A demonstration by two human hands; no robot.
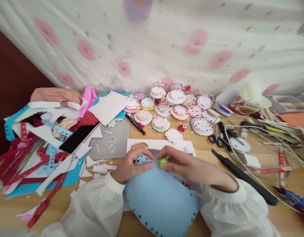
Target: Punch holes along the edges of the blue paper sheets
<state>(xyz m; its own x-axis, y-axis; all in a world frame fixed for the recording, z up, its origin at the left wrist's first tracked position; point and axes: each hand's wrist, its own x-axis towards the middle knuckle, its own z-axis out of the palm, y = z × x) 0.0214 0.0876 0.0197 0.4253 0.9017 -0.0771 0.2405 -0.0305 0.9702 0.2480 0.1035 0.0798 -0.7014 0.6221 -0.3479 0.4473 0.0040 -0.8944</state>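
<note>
Holds a light blue paper sheet (162, 200) near, at the centre of the scene, with small flower-shaped holes along its rim. Pinches its far left corner narrowly in the left hand (134, 164), with the thumb laid on top. Grips a small green tool (162, 163) between the thumb and bent fingers of the right hand (181, 163), at the sheet's far edge, close to the left thumb. Cannot tell from this angle any bite of the tool into the paper.

Wears white sleeves (100, 197), gathered at both wrists. Has a white-edged piece (166, 144) partly under the hands, on a wooden table (203, 154).

Shows, far at the centre, a crowd of round layered paper pieces (160, 123) dotted with coloured beads, with a black marker (135, 124) near their left side and a grey cutting mat (112, 140) nearer, strewn with white scraps. Has, on the left, a black phone (79, 138) tilted on a heap of cut paper, with red punched strips (44, 209) trailing near.

Has, on the right, scissors (216, 140), a long black tool (243, 174) lying slantwise and a white plug (250, 160) among looping cable, with a red-printed bowl (248, 106) farther off. Hangs pale flowered cloth (166, 36) along the far side.
</note>
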